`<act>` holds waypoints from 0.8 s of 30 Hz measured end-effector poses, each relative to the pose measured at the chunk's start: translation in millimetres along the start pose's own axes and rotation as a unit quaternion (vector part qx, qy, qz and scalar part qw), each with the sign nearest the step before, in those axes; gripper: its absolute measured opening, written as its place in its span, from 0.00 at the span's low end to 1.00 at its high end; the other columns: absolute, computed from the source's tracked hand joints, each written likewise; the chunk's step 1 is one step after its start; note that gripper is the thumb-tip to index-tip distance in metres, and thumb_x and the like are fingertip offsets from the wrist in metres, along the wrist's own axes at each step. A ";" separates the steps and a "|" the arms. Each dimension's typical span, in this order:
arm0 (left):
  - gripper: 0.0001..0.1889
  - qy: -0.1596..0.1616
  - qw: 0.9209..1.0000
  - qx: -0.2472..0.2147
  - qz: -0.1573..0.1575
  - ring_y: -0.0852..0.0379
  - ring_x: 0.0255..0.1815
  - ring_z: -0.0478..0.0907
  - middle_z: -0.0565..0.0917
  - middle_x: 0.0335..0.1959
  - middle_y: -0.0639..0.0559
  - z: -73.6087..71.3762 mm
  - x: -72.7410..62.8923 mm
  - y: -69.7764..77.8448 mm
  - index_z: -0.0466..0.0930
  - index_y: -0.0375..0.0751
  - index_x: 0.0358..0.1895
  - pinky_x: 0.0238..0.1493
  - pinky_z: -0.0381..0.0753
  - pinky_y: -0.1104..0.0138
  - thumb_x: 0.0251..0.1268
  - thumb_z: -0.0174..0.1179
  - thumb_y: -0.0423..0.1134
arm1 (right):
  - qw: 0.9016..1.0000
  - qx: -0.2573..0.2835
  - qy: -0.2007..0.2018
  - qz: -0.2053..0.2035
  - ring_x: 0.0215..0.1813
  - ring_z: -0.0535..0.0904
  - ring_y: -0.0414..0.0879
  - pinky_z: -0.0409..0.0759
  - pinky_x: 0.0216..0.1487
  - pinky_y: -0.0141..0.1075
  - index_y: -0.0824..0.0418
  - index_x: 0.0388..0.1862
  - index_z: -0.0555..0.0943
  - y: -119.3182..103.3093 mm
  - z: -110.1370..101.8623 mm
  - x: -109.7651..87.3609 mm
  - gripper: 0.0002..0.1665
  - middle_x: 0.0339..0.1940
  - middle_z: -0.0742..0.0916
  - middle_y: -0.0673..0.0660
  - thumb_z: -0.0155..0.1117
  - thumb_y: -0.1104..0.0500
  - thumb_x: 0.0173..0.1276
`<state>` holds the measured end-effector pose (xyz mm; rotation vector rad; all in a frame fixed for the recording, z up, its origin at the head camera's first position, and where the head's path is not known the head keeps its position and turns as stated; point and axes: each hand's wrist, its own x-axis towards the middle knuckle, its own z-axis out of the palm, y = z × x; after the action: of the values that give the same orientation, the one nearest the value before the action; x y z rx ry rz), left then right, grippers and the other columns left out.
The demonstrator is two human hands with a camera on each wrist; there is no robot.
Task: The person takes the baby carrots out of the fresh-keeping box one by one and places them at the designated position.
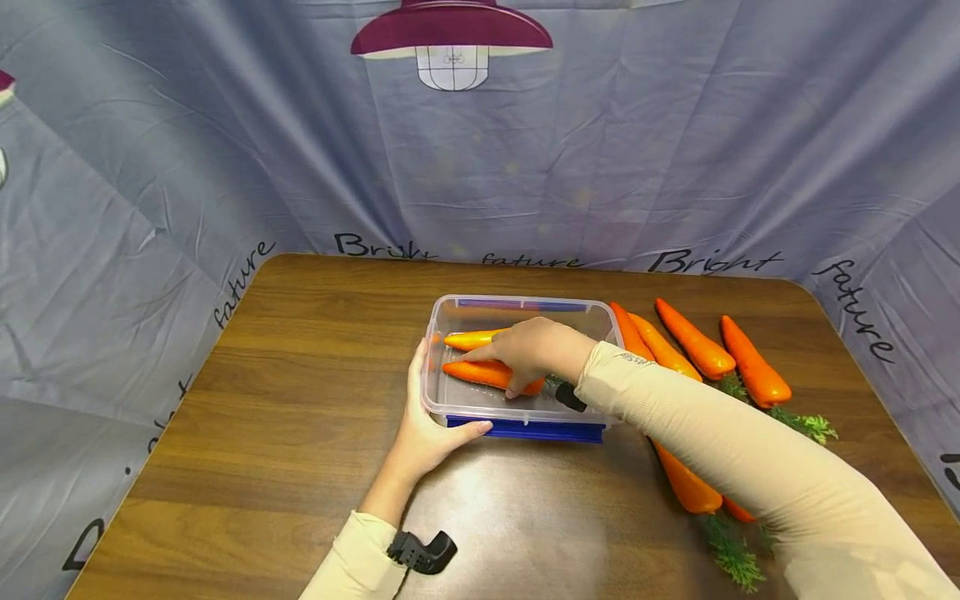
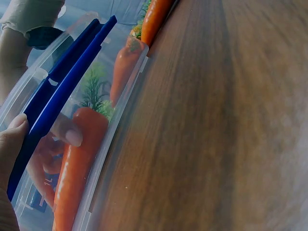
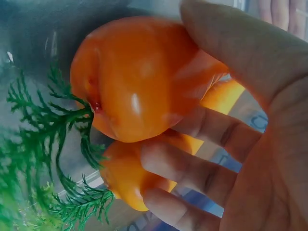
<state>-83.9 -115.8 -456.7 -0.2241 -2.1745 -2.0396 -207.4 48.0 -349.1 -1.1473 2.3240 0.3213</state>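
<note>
A clear plastic food box (image 1: 517,410) with blue latches stands on the table, its top uncovered. My left hand (image 1: 422,433) grips its near left corner, thumb along the front blue latch (image 2: 60,94) and fingers against the left wall. Two toy carrots lie inside, tips to the left: an orange carrot (image 1: 480,373) nearer me and a yellower carrot (image 1: 468,340) behind it. My right hand (image 1: 536,350) reaches in from above, with thumb and fingers on either side of the nearer carrot (image 3: 134,82). Green leaves (image 3: 43,120) trail from the carrots' thick ends.
Several more carrots lie right of the box, among them one at the far right (image 1: 753,362) and one (image 1: 690,479) partly under my right forearm. The wooden table (image 1: 285,400) reaches back to a grey printed curtain (image 1: 570,150).
</note>
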 end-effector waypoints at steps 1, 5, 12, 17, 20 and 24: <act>0.69 0.002 1.000 0.002 0.004 0.43 0.80 0.50 0.47 0.82 0.51 -0.1 0.4 -3.8 0.36 0.60 0.80 0.77 0.54 0.45 0.41 0.80 0.30 | 1.000 0.000 -0.002 0.000 0.49 0.80 0.49 0.81 0.48 0.45 0.28 0.77 0.56 -0.1 0.7 0.2 0.52 0.62 0.83 0.53 0.74 0.44 0.60; 0.68 0.006 1.000 0.011 0.016 0.44 0.80 0.53 0.48 0.82 0.52 -1.0 1.8 -12.3 0.37 0.62 0.80 0.77 0.55 0.45 0.41 0.81 0.33 | 1.000 0.005 -0.021 0.007 0.45 0.76 0.48 0.80 0.46 0.43 0.26 0.77 0.55 -0.2 2.0 0.3 0.54 0.59 0.83 0.49 0.76 0.45 0.59; 0.69 0.009 1.000 0.011 0.014 0.42 0.80 0.51 0.48 0.82 0.50 1.1 1.1 -5.5 0.37 0.58 0.80 0.78 0.53 0.44 0.39 0.81 0.29 | 0.999 0.032 -0.024 -0.014 0.43 0.75 0.48 0.76 0.39 0.38 0.29 0.78 0.55 4.6 1.7 -0.9 0.54 0.64 0.80 0.49 0.72 0.54 0.59; 0.68 0.002 1.000 0.002 0.018 0.38 0.80 0.48 0.47 0.82 0.45 2.8 -0.9 10.2 0.36 0.48 0.80 0.78 0.48 0.42 0.40 0.79 0.27 | 0.998 0.058 0.017 -0.029 0.40 0.74 0.48 0.74 0.40 0.38 0.32 0.78 0.56 12.9 -7.0 -6.9 0.53 0.50 0.83 0.56 0.67 0.59 0.58; 0.68 -0.002 1.000 0.008 0.011 0.38 0.80 0.48 0.47 0.82 0.45 2.3 -1.8 16.1 0.35 0.47 0.80 0.78 0.48 0.43 0.41 0.79 0.28 | 0.997 0.066 0.041 -0.024 0.39 0.73 0.48 0.72 0.39 0.39 0.31 0.78 0.57 15.7 -13.5 -13.7 0.51 0.48 0.82 0.54 0.66 0.57 0.59; 0.68 -0.002 1.000 0.015 0.002 0.38 0.80 0.49 0.47 0.82 0.45 1.7 -1.8 18.4 0.35 0.46 0.80 0.78 0.49 0.42 0.41 0.79 0.29 | 0.995 0.075 0.064 -0.024 0.38 0.73 0.47 0.72 0.40 0.38 0.32 0.78 0.57 17.4 -18.7 -25.5 0.49 0.50 0.82 0.51 0.63 0.56 0.61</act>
<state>-78.2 -112.9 -439.2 -0.2285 -2.2032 -2.0039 -214.8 67.7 -319.8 -1.1778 2.3809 0.0557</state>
